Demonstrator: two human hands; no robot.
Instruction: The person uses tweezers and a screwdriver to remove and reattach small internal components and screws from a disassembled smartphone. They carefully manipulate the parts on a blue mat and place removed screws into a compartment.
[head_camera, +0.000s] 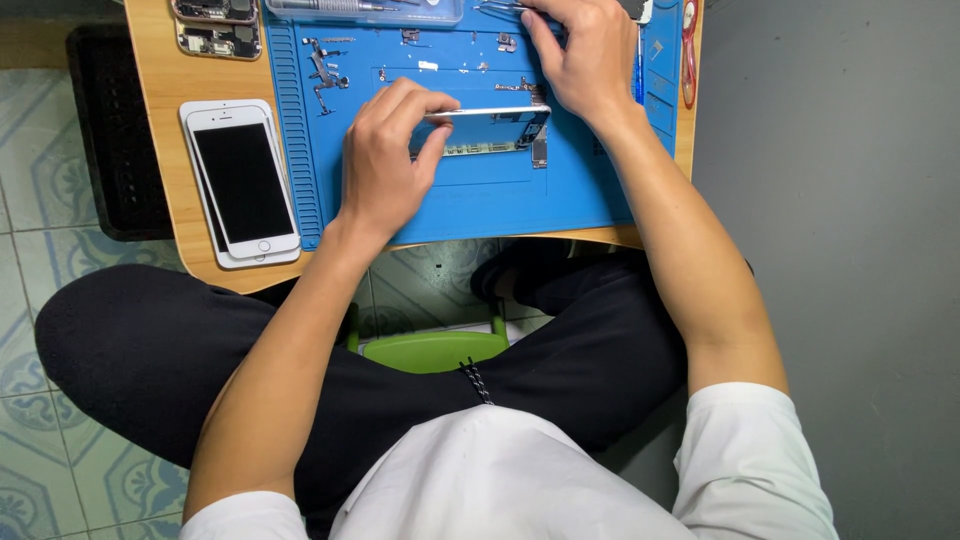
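My left hand (392, 160) grips the left end of an opened phone body (495, 130), tilted up on its long edge over a blue work mat (480, 200). Circuitry and small parts show inside the body. My right hand (585, 55) rests at the far edge of the mat, fingers curled around a thin metal tool (500, 8), possibly tweezers; only its tip shows.
Two stacked white phone screens (243, 183) lie on the wooden table (165, 90) left of the mat. Loose small parts and flex cables (325, 70) dot the mat. A circuit board (218, 38) lies at far left, a clear tray (365, 12) at the top, red-handled tool (689, 40) right.
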